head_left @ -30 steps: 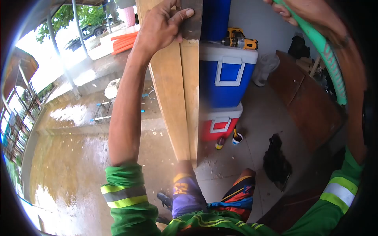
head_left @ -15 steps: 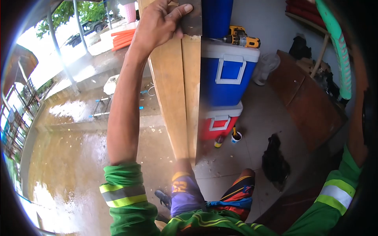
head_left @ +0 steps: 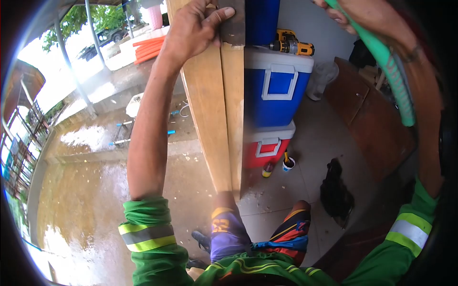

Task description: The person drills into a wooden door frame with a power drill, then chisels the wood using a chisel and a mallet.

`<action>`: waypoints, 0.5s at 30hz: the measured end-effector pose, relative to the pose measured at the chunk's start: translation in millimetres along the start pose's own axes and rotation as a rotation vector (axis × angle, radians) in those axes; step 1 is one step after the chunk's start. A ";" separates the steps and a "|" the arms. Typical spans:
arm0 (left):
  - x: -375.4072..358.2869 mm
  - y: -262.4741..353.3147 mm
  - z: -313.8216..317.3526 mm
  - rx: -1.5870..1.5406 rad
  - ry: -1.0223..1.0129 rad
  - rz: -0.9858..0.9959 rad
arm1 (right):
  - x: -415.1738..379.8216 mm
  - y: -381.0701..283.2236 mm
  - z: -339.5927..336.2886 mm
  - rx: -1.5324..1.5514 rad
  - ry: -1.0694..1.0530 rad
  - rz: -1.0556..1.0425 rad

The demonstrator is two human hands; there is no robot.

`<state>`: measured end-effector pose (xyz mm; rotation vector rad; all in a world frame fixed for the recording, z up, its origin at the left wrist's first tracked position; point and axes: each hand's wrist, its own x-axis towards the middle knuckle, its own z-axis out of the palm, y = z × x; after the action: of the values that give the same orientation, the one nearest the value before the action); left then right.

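My left hand [head_left: 198, 28] is at the top of a tall wooden door or panel [head_left: 207, 105], its fingers curled and its thumb stretched over a dark rectangular patch [head_left: 233, 31] on the wood. What the fingers hold is cut off at the top of the view. Pale, chipped wood borders the patch's lower end. Raised at the upper right, my right hand [head_left: 355, 16] grips a green tool handle [head_left: 381, 52] with a ridged grip that hangs downward. The tool's other end is out of view, so its kind cannot be made out.
A yellow-black cordless drill [head_left: 293, 46] lies on a blue cooler [head_left: 276, 90], stacked on a red cooler [head_left: 268, 148]. A small tub [head_left: 288, 165] with a yellow-handled tool and a bottle [head_left: 267, 169] stand nearby. A black cloth-like heap [head_left: 336, 193] and brown board [head_left: 367, 114] lie right; orange tubes [head_left: 149, 49] left.
My right hand has come into view at the upper right, and the green handle has shifted left with it. The left hand stays almost in the same place on the wood.
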<state>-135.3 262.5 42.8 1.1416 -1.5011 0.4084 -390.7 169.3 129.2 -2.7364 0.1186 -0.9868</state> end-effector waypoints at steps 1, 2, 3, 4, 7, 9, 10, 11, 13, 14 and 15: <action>2.0 -1.9 -3.4 0.037 -0.026 -0.022 | 1.0 4.0 -3.2 -0.014 0.000 0.010; 0.2 0.8 -5.6 0.071 -0.051 -0.051 | 1.5 4.7 -4.8 -0.028 0.000 0.019; -1.4 4.6 -6.0 0.104 -0.078 -0.081 | -0.9 1.4 -7.7 -0.024 0.031 0.011; -0.9 8.0 -4.2 0.069 -0.067 -0.087 | -2.4 0.7 -5.9 -0.021 0.065 0.007; -4.0 12.4 -1.3 0.036 -0.053 -0.116 | -5.0 -6.7 2.9 -0.052 0.113 0.047; -3.6 12.5 -3.6 0.112 -0.066 -0.121 | -5.1 -19.1 6.5 -0.134 0.050 0.135; -3.3 14.2 -3.5 0.090 -0.059 -0.109 | -5.6 -12.2 2.2 -0.118 0.043 0.060; -5.4 15.1 -1.2 0.064 -0.052 -0.102 | -5.5 -5.2 1.9 -0.075 0.074 -0.001; -5.0 13.9 0.1 0.078 -0.043 -0.093 | -5.8 1.0 4.9 0.004 0.128 -0.127; -4.3 11.2 -1.5 0.121 -0.041 -0.095 | -10.1 4.3 8.5 0.058 0.185 -0.174; -4.1 9.6 -2.9 0.167 -0.038 -0.097 | -7.8 5.6 7.5 0.050 0.162 -0.120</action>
<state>-142.0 271.0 43.1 1.3546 -1.4589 0.4534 -391.9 166.5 117.4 -2.6417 -0.0431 -1.2270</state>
